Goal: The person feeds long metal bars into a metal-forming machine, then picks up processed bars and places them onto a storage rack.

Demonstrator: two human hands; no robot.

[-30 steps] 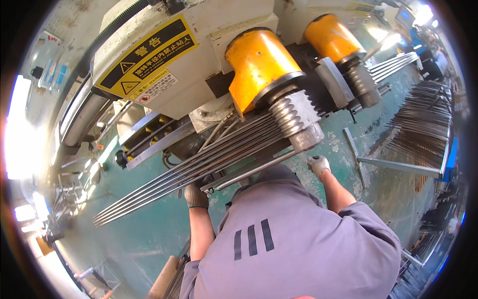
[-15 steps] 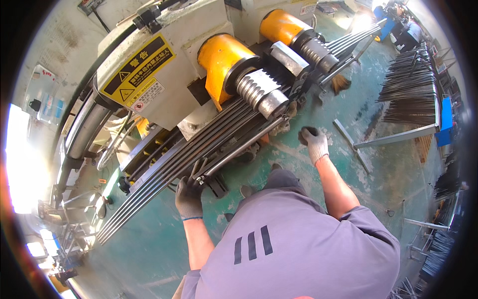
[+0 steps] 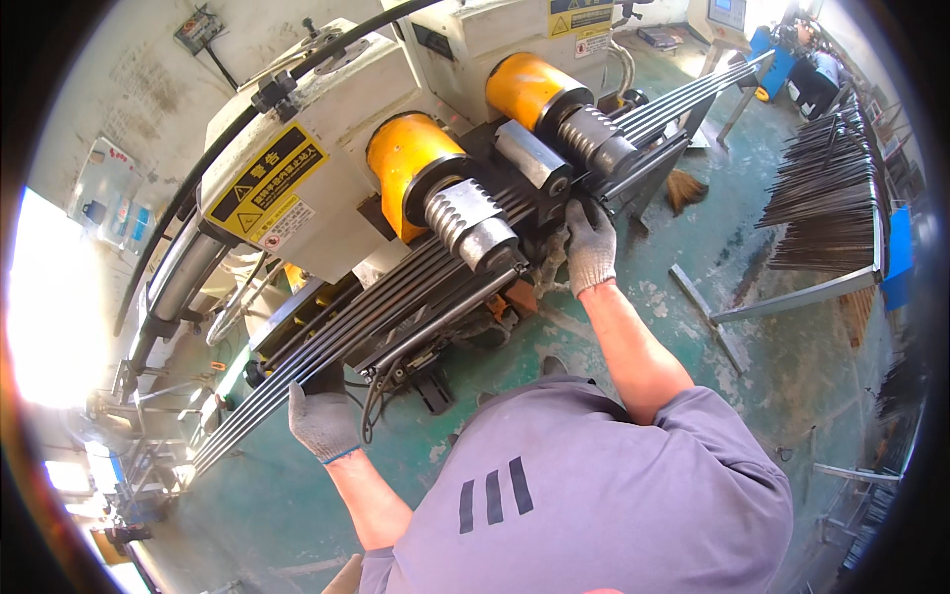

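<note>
Several long, thin metal rods (image 3: 327,340) lie side by side on a slant across the machine. My left hand (image 3: 327,421), in a grey glove with dark fingers, is at their lower edge near the left end. Its thumb stands apart from the fingers, which are partly hidden by the rods' shadow. My right hand (image 3: 592,252), gloved too, reaches up to the machine's middle, just below the steel block (image 3: 534,158). Its fingers stretch against dark parts there, fingertips hard to make out. Two grooved steel rollers (image 3: 470,226) with yellow housings (image 3: 408,168) stand above the rods.
A round bar (image 3: 445,317) runs along the machine's front, with cables (image 3: 374,401) hanging below. To the right stands a metal rack (image 3: 792,297) heaped with thin rods (image 3: 821,188). A broom (image 3: 685,190) is on the green floor beyond my right hand.
My right hand has moved up and left from above the floor to the machine's middle. My left hand has shifted left along the rods. The view has turned slightly.
</note>
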